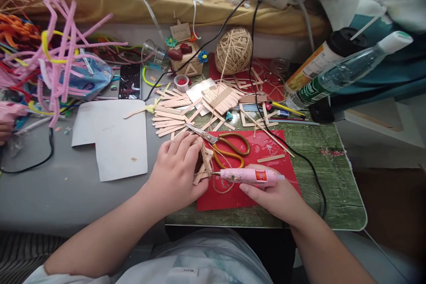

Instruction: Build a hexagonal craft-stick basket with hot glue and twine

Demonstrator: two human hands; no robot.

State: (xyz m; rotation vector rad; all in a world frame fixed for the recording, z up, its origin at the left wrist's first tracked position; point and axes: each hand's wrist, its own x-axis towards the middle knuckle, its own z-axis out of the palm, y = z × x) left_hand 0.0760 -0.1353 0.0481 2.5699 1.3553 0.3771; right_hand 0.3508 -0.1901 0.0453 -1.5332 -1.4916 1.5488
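Observation:
My left hand (pixel 178 173) is closed around a small structure of wooden craft sticks (pixel 205 164), which it partly hides. In my right hand (pixel 279 197) is a pink hot glue gun (pixel 248 176), its metal nozzle pointing left and meeting the structure's right edge; whether it touches cannot be told. Both are above a red sheet (pixel 213 202). Just beyond, scissors (pixel 229 144) with golden-brown handles lie with their blades toward the left. A thin strand of twine (pixel 224 191) curls below the glue gun's nozzle. A single craft stick (pixel 271 158) rests on the red sheet to the right.
Several craft sticks (pixel 169 117) lie fanned beyond my hands. A twine ball (pixel 234 51) stands behind them. A bottle (pixel 346 73) and a can (pixel 319 62) are at right. Black cords (pixel 299 155) cross the table. White card (pixel 123 142) and pink pipe cleaners (pixel 66 53) occupy the left.

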